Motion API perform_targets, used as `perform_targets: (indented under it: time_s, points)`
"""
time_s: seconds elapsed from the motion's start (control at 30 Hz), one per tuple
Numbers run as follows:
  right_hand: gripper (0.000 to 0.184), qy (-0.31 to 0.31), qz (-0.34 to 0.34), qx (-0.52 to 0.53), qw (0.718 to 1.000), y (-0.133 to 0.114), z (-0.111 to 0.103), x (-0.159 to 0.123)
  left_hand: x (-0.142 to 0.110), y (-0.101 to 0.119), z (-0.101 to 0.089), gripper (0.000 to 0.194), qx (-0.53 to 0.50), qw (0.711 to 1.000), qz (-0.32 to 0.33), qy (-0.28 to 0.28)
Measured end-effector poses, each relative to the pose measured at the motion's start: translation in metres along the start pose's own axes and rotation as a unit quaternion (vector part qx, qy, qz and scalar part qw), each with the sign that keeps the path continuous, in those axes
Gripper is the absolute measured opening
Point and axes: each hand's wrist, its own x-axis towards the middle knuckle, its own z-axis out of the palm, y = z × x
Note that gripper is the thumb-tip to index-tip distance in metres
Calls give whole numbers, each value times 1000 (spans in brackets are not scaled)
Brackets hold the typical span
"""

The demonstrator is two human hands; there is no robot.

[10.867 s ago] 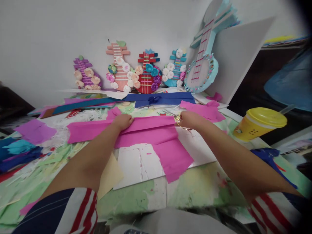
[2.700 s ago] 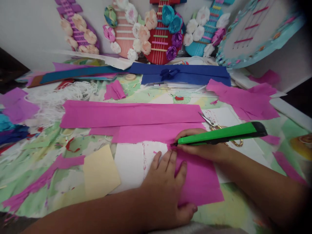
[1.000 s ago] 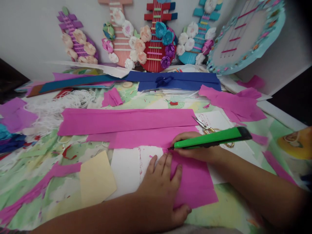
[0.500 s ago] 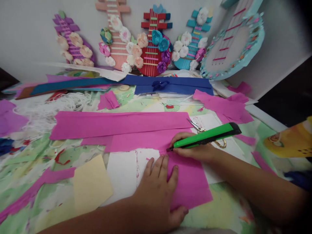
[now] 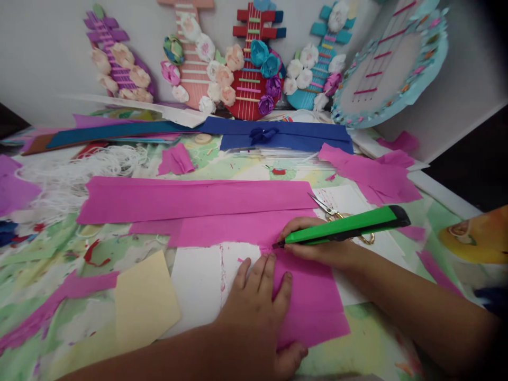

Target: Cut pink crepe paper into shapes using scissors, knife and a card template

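My right hand (image 5: 317,244) is closed round a green and black box cutter (image 5: 345,224), whose short blade tip meets the pink crepe paper (image 5: 313,296). My left hand (image 5: 256,304) lies flat with fingers spread, pressing on the same pink paper and the white sheet (image 5: 196,275) under it. A ragged line of pink bits runs down that sheet. Just beyond the hands lies a long folded pink paper strip (image 5: 194,200). Small gold-handled scissors (image 5: 331,211) rest behind the right hand, partly hidden by the cutter.
Paper-flower-covered lute-shaped crafts, among them a red one (image 5: 250,84), lean on the wall. Blue paper (image 5: 238,135), tangled white string (image 5: 99,166), a cream card (image 5: 146,296) and pink scraps (image 5: 373,172) lie about. A yellow container (image 5: 476,235) stands at the right.
The view has shifted slightly. The box cutter's rear end has swung a little to the right and down, its tip still at the pink paper. My left hand stays in place.
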Motion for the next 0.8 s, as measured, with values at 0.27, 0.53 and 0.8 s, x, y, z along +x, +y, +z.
perform_targets:
  time_s: [0.27,0.53,0.8]
  points:
    - [15,-19,-10,-32,999,-3,0,2,-1,0,0,75,3,1000,5,12]
    - [14,-17,-20,-71,997,-5,2,3,-1,0,5,75,3,1000,3,19]
    - [15,2,-8,-25,1000,0,-3,-3,1,0,-1,73,6,1000,-2,1]
